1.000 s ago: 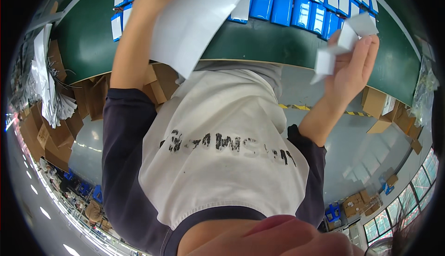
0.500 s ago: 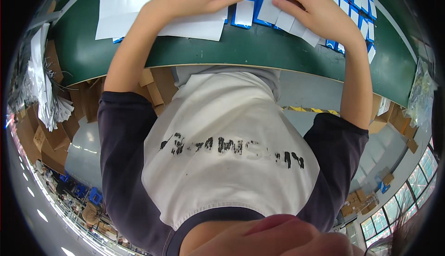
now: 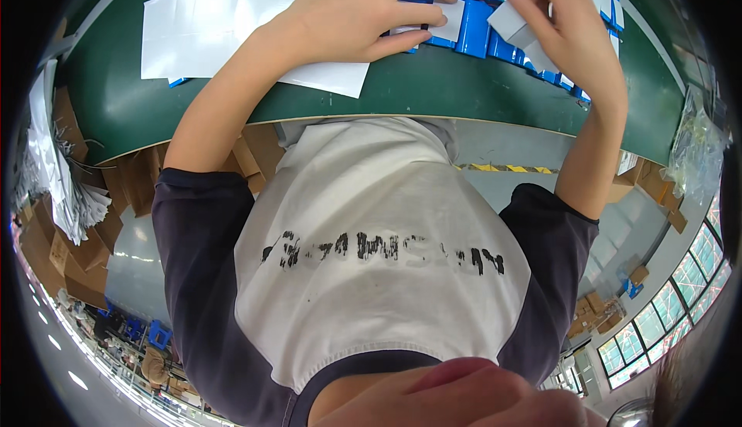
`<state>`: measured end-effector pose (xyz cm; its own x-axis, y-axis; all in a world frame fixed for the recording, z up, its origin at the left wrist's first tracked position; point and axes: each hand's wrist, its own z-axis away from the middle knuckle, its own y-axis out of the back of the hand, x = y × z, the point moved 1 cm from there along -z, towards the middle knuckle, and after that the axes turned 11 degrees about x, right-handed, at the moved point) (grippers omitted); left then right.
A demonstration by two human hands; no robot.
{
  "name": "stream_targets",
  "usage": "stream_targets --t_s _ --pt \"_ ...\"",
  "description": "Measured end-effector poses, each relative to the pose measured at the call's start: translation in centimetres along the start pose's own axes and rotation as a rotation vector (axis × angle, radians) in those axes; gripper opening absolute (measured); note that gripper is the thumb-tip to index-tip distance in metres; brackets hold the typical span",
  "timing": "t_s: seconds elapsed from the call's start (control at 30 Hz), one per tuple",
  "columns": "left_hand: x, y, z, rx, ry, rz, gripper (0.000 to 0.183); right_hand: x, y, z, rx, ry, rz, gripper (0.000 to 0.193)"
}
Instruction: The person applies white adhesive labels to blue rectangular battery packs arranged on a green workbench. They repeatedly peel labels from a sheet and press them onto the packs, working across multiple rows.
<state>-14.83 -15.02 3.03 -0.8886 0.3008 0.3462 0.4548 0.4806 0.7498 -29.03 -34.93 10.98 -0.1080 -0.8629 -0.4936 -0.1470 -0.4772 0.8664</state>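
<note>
Rows of flat blue packs (image 3: 473,30) lie along the far part of the green table, most with a white rectangle on top. My left hand (image 3: 359,11) rests over the packs with its fingers apart, the fingertips on a white piece (image 3: 448,21) on one pack. To the right, my right hand (image 3: 563,31) is closed on a short strip of white labels (image 3: 510,23), held over the packs. The pack between my two hands shows bare blue. Beneath my left hand and wrist lies a large white sheet (image 3: 216,29).
The green table's near edge (image 3: 371,116) runs in front of my body. A bundle of white strips (image 3: 66,172) hangs at the left end, and clear plastic bags (image 3: 696,153) hang at the right. Cardboard boxes (image 3: 251,156) stand below the table.
My left hand has moved down and right, its fingers spreading onto a pack with a white piece. My right hand has shifted right with the label strip. The whole view has tilted slightly.
</note>
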Motion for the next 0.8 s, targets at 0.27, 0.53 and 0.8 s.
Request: stream_targets --t_s 0.27,0.53,0.8 --pt "0.7 0.1 -0.4 0.03 -0.014 -0.055 0.022 1.7 -0.1 1.8 -0.142 -0.027 -0.221 0.022" --pt "2.1 -0.1 -2.2 -0.019 -0.006 -0.005 0.021 1.5 -1.6 0.2 -0.215 0.12 -0.078 0.021" --pt "2.7 -1.9 -2.5 0.004 -0.04 -0.06 0.024 2.0 0.7 1.5 0.115 0.168 0.123 0.028"
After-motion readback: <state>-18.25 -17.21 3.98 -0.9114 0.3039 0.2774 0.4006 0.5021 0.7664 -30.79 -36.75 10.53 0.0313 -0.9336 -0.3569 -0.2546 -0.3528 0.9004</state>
